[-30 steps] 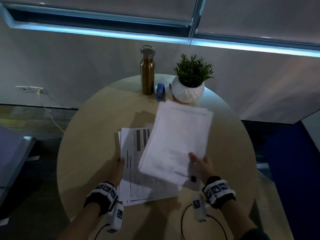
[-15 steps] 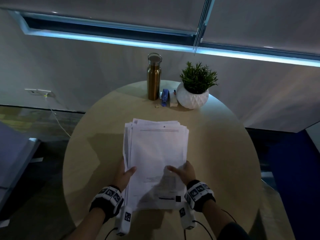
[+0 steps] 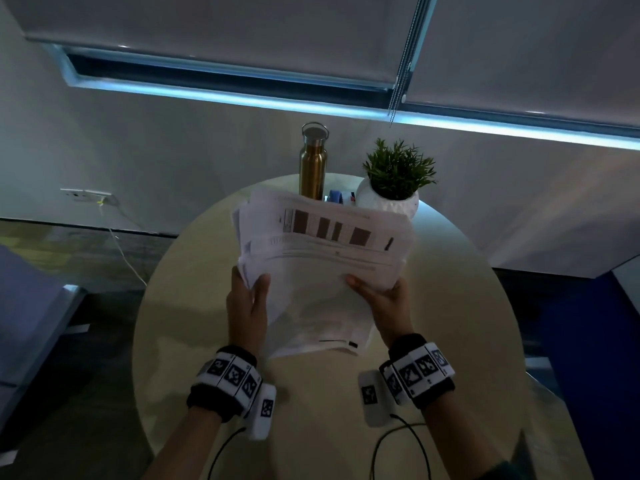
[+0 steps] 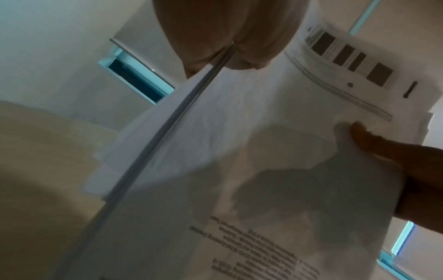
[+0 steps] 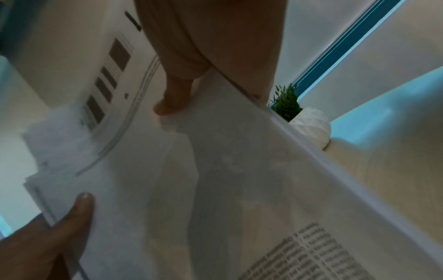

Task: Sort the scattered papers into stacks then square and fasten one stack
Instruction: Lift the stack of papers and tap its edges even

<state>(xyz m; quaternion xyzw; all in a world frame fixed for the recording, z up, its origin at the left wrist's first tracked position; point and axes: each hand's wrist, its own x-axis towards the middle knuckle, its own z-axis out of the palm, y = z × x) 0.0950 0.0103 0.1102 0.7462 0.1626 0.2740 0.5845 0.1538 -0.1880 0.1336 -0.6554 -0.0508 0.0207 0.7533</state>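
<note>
Lifted off the table (image 3: 450, 341) since earlier, the paper stack (image 3: 322, 271) tilts toward twelve o'clock; left hand (image 3: 247, 306) and right hand (image 3: 388, 303) pinch its sides.

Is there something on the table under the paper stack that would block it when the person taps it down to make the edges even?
Nothing visible does. Both the left hand and right hand hold the paper stack above bare table.

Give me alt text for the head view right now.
Both hands, left hand and right hand, hold an uneven paper stack raised above a round table. Behind it stand a metal bottle and a potted plant.
</note>
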